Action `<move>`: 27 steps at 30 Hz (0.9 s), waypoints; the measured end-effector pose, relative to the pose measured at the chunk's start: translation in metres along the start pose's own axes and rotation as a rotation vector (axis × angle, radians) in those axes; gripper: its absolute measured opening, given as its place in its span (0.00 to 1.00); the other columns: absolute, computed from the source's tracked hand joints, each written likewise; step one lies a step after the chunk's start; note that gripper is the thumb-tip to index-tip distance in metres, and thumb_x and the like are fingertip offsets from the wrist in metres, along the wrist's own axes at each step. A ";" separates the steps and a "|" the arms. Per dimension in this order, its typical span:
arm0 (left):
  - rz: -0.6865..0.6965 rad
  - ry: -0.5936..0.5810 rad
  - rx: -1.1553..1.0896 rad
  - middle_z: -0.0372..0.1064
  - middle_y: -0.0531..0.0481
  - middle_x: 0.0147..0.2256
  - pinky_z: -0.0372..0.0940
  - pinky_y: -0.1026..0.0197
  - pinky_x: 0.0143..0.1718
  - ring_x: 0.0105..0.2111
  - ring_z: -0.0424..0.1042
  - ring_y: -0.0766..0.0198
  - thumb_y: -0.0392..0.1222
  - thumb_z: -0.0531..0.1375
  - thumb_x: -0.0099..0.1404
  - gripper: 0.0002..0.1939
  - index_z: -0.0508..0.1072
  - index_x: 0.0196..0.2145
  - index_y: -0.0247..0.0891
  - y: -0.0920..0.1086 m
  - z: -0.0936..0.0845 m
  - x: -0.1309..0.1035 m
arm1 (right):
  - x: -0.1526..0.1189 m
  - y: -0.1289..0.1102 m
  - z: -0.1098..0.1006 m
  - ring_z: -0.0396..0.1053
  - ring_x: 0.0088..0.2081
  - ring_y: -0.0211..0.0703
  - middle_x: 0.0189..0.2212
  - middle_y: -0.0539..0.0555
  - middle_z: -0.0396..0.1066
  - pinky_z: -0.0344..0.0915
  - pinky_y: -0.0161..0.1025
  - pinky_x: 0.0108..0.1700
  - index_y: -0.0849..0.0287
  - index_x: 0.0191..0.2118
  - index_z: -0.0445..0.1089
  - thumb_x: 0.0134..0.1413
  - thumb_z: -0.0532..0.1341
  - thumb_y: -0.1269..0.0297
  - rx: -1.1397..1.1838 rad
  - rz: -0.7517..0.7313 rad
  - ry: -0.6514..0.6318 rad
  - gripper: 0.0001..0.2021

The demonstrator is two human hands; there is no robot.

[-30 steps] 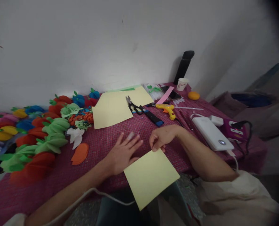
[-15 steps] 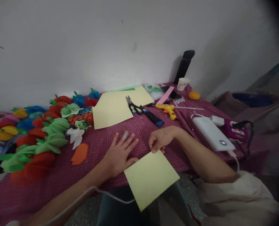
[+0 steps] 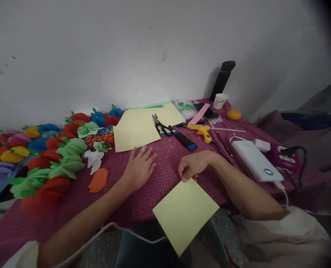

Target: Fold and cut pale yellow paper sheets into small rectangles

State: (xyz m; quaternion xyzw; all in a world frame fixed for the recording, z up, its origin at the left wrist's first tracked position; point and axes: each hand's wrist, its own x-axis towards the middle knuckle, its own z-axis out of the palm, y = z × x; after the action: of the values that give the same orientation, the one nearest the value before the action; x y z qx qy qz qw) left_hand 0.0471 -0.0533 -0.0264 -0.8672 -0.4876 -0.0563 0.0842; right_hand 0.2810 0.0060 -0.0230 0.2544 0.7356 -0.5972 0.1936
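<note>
Pinched at one corner in my right hand (image 3: 192,166) is a pale yellow square sheet of paper (image 3: 185,216), which hangs over the table's front edge. My left hand (image 3: 139,167) lies palm down with its fingers stretched on the checked red tablecloth (image 3: 161,169); it holds nothing. Just beyond its fingertips is a larger pale yellow sheet (image 3: 134,130). Black-handled scissors (image 3: 161,125) rest at that sheet's right edge, beside a black and blue cutter (image 3: 184,139). Left of my left hand lie orange cut pieces (image 3: 98,180) and white scraps (image 3: 94,160).
Colourful fruit-shaped crafts (image 3: 67,156) crowd the left side. A yellow glue gun (image 3: 201,131), a white power bank (image 3: 256,160) and a purple power strip (image 3: 284,158) are on the right. Farther back stand a paper cup (image 3: 220,100) and a yellow-orange fruit (image 3: 234,114).
My left hand has moved away from the square sheet, forward and left toward the larger sheet. My right hand still pinches the square, which has turned slightly. The view has shifted a little.
</note>
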 end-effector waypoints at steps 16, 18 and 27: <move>0.038 -0.101 0.023 0.46 0.47 0.59 0.29 0.40 0.55 0.59 0.39 0.51 0.56 0.42 0.63 0.28 0.51 0.58 0.44 -0.003 -0.005 -0.040 | 0.000 0.001 0.000 0.66 0.24 0.33 0.23 0.49 0.69 0.62 0.30 0.26 0.64 0.31 0.70 0.41 0.62 0.56 0.007 -0.010 -0.008 0.15; 0.255 -0.171 -0.073 0.46 0.50 0.59 0.29 0.41 0.55 0.60 0.38 0.53 0.58 0.42 0.62 0.29 0.47 0.58 0.47 0.008 -0.006 -0.040 | 0.000 0.001 0.000 0.66 0.24 0.33 0.23 0.49 0.69 0.62 0.30 0.26 0.64 0.31 0.70 0.41 0.62 0.56 -0.001 -0.005 -0.001 0.15; -0.156 -0.091 0.099 0.52 0.39 0.56 0.33 0.39 0.55 0.58 0.43 0.48 0.58 0.44 0.61 0.31 0.55 0.56 0.35 -0.028 0.003 -0.045 | 0.001 0.002 -0.001 0.66 0.24 0.33 0.23 0.49 0.68 0.62 0.29 0.26 0.65 0.32 0.70 0.43 0.61 0.57 -0.016 -0.019 -0.017 0.15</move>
State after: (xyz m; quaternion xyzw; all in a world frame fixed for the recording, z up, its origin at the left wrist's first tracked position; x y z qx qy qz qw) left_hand -0.0004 -0.0760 -0.0347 -0.8230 -0.5592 0.0010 0.0999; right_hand 0.2817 0.0072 -0.0253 0.2409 0.7411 -0.5952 0.1962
